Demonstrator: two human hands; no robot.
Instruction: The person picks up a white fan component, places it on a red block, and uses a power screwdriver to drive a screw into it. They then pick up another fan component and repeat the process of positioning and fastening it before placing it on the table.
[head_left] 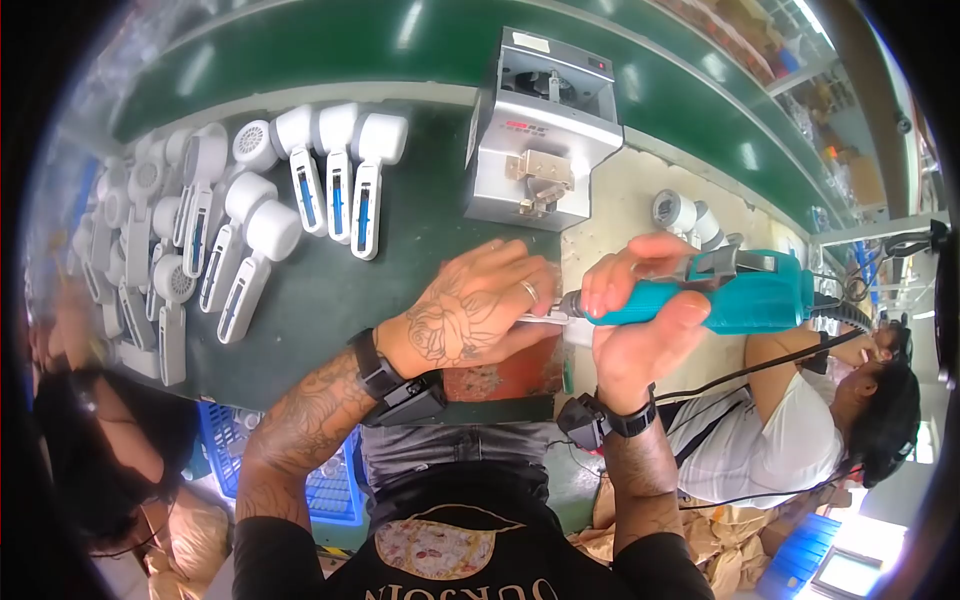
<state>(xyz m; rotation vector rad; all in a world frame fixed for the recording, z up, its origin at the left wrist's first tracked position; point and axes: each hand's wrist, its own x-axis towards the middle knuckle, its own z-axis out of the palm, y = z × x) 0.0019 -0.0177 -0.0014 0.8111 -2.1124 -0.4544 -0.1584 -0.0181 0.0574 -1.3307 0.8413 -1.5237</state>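
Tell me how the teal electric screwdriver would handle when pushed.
The teal electric screwdriver looks rigid, given its hard-looking shell. Its rounded body might roll, though the metal lever could check that. The black cable at its rear would probably drag.

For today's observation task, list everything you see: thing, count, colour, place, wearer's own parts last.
Worktop: one, green left, pale right, centre
Fan-shaped devices: many, uncountable, white, left
Similar units: at least two, white, right
Machine: one, silver-grey, far centre
Electric screwdriver: one, teal, right hand
Small piece: one, whitish, left fingertips
Basket: one, blue, below worktop, left
Crate: at least one, blue, lower right
Paper: several pieces, brown, lower right
Shelving: count unclear, pale, upper right
Co-workers: at least two, dark and white tops, both sides
Wrist devices: two, black, wrists
Left hand: one, tattooed, centre
Right hand: one, right of centre
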